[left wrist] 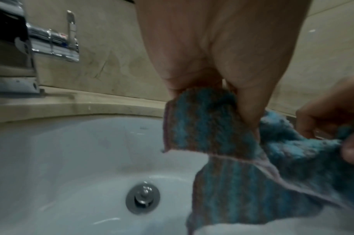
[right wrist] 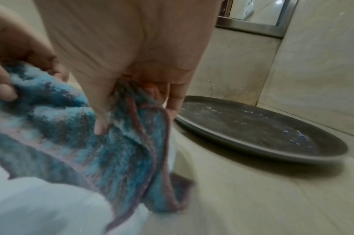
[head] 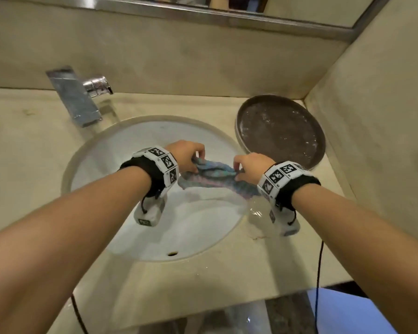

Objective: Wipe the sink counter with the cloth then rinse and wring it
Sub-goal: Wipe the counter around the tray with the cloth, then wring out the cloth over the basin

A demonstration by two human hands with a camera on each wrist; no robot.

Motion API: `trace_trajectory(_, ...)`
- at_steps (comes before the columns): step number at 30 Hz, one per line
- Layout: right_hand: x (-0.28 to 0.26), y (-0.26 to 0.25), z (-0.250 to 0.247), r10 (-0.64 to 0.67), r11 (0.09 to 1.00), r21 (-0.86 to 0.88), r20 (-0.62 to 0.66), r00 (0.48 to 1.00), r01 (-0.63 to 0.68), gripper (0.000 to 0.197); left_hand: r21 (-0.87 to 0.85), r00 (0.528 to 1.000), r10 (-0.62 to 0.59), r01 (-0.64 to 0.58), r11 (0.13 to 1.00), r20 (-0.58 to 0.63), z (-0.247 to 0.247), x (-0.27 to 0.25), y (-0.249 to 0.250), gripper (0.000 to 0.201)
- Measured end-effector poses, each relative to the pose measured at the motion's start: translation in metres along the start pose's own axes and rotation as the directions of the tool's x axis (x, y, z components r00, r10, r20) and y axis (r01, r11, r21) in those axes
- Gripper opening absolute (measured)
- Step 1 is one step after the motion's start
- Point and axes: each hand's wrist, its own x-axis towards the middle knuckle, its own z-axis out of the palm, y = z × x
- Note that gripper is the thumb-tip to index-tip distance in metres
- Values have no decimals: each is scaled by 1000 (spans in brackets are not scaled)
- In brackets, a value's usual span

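Beige marble counter (head: 263, 273) around a round white sink (head: 198, 227), chrome tap (head: 82, 100) at the back edge. Our left hand (head: 186, 156) and right hand (head: 251, 168) each pinch an end of the fuzzy blue-striped cloth (head: 212, 175) over the sink's right rim. A dark round tray (head: 280, 131) sits in the counter's back right corner.

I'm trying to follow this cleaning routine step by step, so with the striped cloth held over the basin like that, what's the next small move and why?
Probably twist it: both hands, left hand and right hand, grip opposite ends of the blue and pink striped cloth over the white round sink basin. No water runs from the chrome tap, so turning the ends opposite ways would wring it into the basin.
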Motion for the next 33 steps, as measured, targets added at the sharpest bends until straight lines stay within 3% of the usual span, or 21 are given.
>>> trace_trajectory(3, 21, -7, -26, 6, 999, 37, -63, 998, -4, 29, 2, 998, -45, 45, 999, -50, -29, 10, -23, 41)
trace_trajectory(5, 33, -8, -49, 32, 996, 85, -195, 980, -16, 27, 26, 986, -78, 83, 996, -144, -51, 19, -34, 40)
trace_trajectory(8, 51, -13, -87, 75, 985, 170, -478, 875, 9, 21, 61, 919, -87, 119, 991, -385, -84, 29, -42, 33)
trace_trajectory(11, 66, -18, -118, 86, 989, 150, -658, 748, 18, 22, 57, 775, -67, 132, 990, -628, -107, 34, -44, 32)
trace_trajectory(12, 72, -19, -122, 79, 993, 115, -689, 721, 1, 24, 65, 756, -69, 146, 987, -651, -109, 37, -45, 33)
trace_trajectory(13, 76, -19, -121, 70, 997, 77, -692, 719, -24, 28, 80, 780, -83, 168, 983, -620, -108, 40, -47, 36)
trace_trajectory(15, 89, -19, -106, 47, 997, -15, -592, 804, -70, 40, 139, 889, -121, 201, 970, -442, -95, 49, -55, 49)
trace_trajectory(17, 102, -18, -84, 24, 994, -90, -429, 903, -69, 48, 151, 943, -144, 196, 969, -299, -78, 56, -64, 61)
trace_trajectory(21, 128, -15, -59, -25, 999, 16, -371, 928, 33, 52, 44, 957, -152, 167, 985, -247, -58, 68, -74, 62)
trace_trajectory(24, 147, -13, -49, -14, 992, 117, -275, 961, 48, 60, 77, 983, -116, 128, 989, -146, -50, 85, -73, 60)
trace_trajectory(28, 164, -14, -44, -26, 999, 35, -196, 980, 33, 60, 183, 981, -192, 189, 965, -3, -40, 104, -70, 60)
trace_trajectory(33, 173, -38, -52, -126, 991, -75, -233, 964, 112, 56, 135, 941, -323, 335, 933, -101, -36, 99, -83, 52)
